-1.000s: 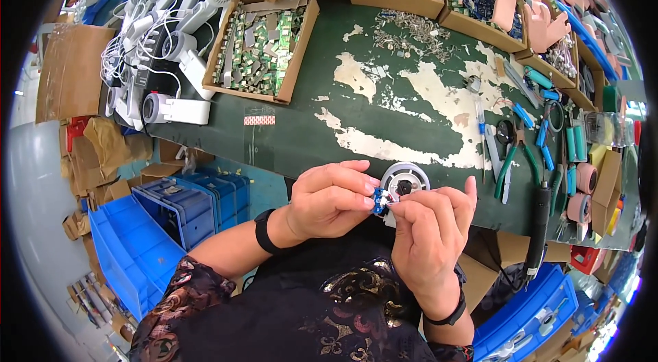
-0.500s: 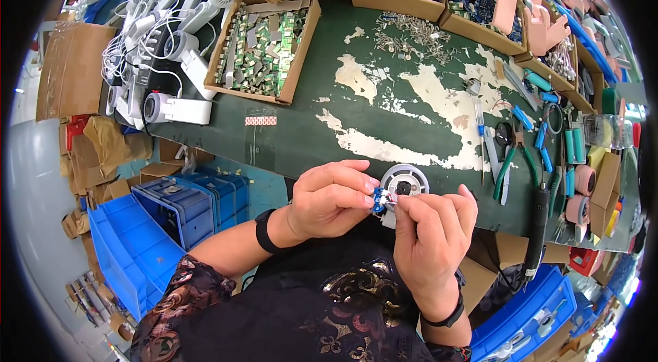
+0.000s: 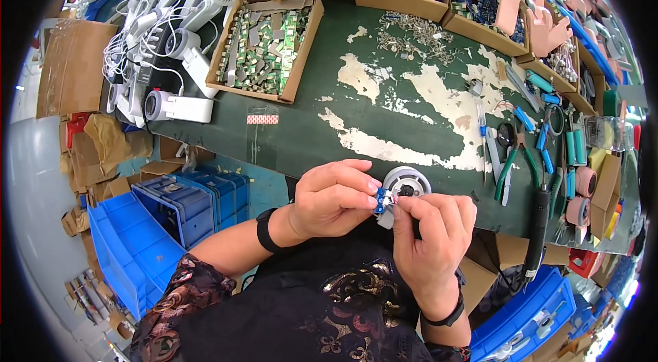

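A small blue circuit board (image 3: 380,202) with a white socket is pinched between the thumb and forefinger of my left hand (image 3: 334,203). My right hand (image 3: 436,233) is closed close beside it, its thumb and fingertip on a thin wire connector (image 3: 393,200) that meets the board's white part. Whether the connector is seated cannot be made out. Just behind the fingertips is a round white fan housing (image 3: 410,176) with a dark centre; its lower part is hidden by my hands and the board.
An open carton of green circuit boards (image 3: 301,47) stands at the back left, beside white handheld fans (image 3: 179,107) with tangled cables. Loose screws (image 3: 415,36) lie at the back. Green-handled pliers (image 3: 519,150) and a black electric screwdriver (image 3: 537,232) are on the right.
The board and connector have shifted very slightly between my fingertips, and the fan housing shows a little lower and to the right. Both hands keep their grips.
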### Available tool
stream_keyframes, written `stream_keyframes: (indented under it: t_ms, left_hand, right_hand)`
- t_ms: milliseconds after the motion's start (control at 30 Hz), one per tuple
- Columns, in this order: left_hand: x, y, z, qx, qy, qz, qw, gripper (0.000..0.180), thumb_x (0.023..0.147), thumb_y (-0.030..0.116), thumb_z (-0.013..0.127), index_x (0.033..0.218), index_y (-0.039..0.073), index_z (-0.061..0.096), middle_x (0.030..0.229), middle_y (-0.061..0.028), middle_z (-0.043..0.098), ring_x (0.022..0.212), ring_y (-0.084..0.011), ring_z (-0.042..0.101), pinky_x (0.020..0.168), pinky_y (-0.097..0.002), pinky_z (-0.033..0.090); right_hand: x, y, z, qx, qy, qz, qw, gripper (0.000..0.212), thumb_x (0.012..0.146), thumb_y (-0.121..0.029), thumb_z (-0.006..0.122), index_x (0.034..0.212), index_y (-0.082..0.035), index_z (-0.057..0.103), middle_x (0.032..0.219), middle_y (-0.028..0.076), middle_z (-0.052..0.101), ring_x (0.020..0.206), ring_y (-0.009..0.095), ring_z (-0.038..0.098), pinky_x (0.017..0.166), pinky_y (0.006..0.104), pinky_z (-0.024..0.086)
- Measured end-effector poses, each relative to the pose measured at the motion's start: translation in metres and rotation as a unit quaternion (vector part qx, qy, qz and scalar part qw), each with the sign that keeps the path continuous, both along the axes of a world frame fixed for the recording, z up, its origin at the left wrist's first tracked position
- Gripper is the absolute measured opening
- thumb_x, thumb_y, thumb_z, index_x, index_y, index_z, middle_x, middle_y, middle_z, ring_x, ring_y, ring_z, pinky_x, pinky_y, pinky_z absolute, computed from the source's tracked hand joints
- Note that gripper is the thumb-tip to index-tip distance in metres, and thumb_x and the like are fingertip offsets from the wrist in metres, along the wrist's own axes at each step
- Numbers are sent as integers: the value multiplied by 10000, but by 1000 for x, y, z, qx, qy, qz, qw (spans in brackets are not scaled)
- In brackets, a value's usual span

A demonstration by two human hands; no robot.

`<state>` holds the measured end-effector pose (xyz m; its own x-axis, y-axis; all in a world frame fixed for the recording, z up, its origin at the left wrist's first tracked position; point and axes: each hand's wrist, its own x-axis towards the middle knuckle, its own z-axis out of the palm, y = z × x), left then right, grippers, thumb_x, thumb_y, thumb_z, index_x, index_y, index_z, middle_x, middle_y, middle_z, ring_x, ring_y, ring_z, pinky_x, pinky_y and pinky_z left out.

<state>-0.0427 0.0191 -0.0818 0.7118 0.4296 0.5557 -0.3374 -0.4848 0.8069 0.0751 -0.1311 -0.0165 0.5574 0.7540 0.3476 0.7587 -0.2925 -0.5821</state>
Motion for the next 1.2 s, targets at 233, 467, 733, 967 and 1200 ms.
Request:
stream_keyframes:
  t_ms: [233, 467, 733, 967, 1200]
  left_hand:
    - [0, 0, 0, 9, 3, 2, 1000, 218, 780, 12, 834, 933, 97, 704, 976, -60, 720, 880, -202, 747, 941, -418, 583]
    - [-1, 1, 1, 8, 9, 5, 1000, 219, 783, -2, 826, 938, 86, 698, 976, -76, 724, 892, -215, 753, 952, -424, 582]
    - [0, 0, 1, 0, 5, 1, 1000, 211, 790, -1, 823, 940, 83, 700, 982, -79, 726, 900, -219, 754, 954, -423, 583]
    - [-2, 1, -1, -5, 3, -1, 1000, 193, 800, 5, 821, 938, 87, 714, 985, -76, 728, 899, -216, 753, 960, -422, 580]
    - [-2, 1, 0, -7, 0, -9, 1000, 181, 802, 7, 818, 932, 95, 729, 988, -70, 729, 913, -210, 748, 977, -421, 571]
  right_hand:
    - [0, 2, 1, 0, 11, 6, 1000, 176, 767, -67, 806, 886, -114, 685, 815, 9, 620, 753, 224, 549, 725, 361, 393]
    - [2, 5, 1, 27, -15, 7, 999, 226, 669, 16, 782, 813, -119, 672, 790, -1, 611, 734, 223, 543, 722, 360, 396]
    - [7, 1, 1, 15, -34, 32, 999, 239, 680, -53, 792, 876, -159, 704, 833, -55, 600, 749, 174, 546, 786, 369, 379]
    - [7, 3, 15, -28, -62, 32, 997, 227, 677, -40, 803, 845, -164, 712, 826, -49, 624, 781, 176, 592, 1000, 428, 394]
    - [6, 0, 15, -37, -87, 41, 995, 239, 670, -49, 804, 863, -172, 736, 832, -49, 622, 805, 169, 599, 1084, 467, 352]
